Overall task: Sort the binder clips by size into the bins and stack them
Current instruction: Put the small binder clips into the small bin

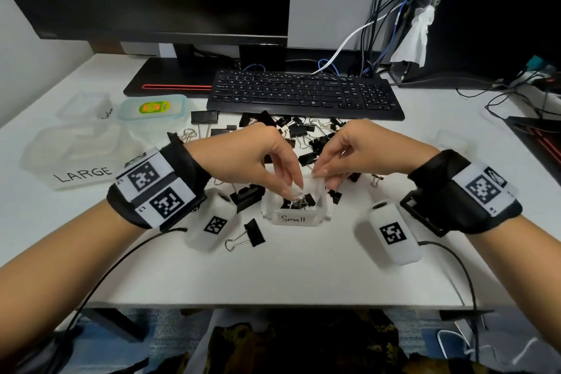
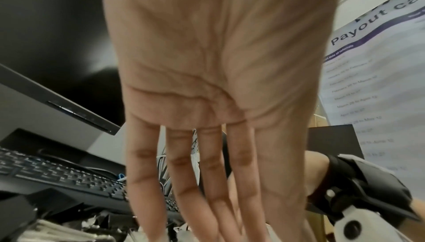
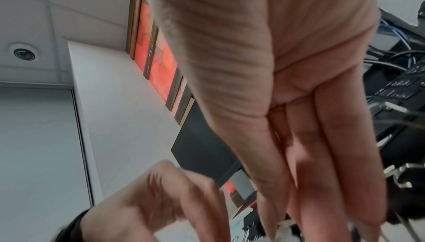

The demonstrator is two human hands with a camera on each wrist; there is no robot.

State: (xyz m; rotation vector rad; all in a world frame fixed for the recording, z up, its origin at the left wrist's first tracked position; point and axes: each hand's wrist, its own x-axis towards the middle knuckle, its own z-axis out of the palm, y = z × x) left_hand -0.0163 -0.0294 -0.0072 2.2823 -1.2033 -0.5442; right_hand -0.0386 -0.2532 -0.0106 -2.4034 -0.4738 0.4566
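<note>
Item: small bin (image 1: 296, 217), a little clear tub labelled "Small", set near the front middle of the white worktop (image 1: 303, 276), with a few small black clips (image 1: 299, 201) already inside. The left hand (image 1: 258, 155) was held over the bin with its fingertips (image 1: 296, 184) lowered to the wire handles of a clip at the bin's mouth; whether that clip was pinched or only touched could not be told, since the left wrist view showed only straight, relaxed fingers. The right hand (image 1: 358, 149) was set at the bin's far rim, fingers bent down onto it; a firm hold could not be confirmed. Risk, as judged: the light bin could be tipped or slid by pressure on its rim, and wire handles could be snagged together so that a clip was dragged back out. Loose clips (image 1: 306, 133): black bodies, silver wire handles, mixed sizes, heaped between the hands and the keyboard (image 1: 303, 94); one medium clip (image 1: 247, 237) lay just beside the bin at its left. Large bin (image 1: 76, 155), labelled "LARGE", was placed well apart at the left.
</note>
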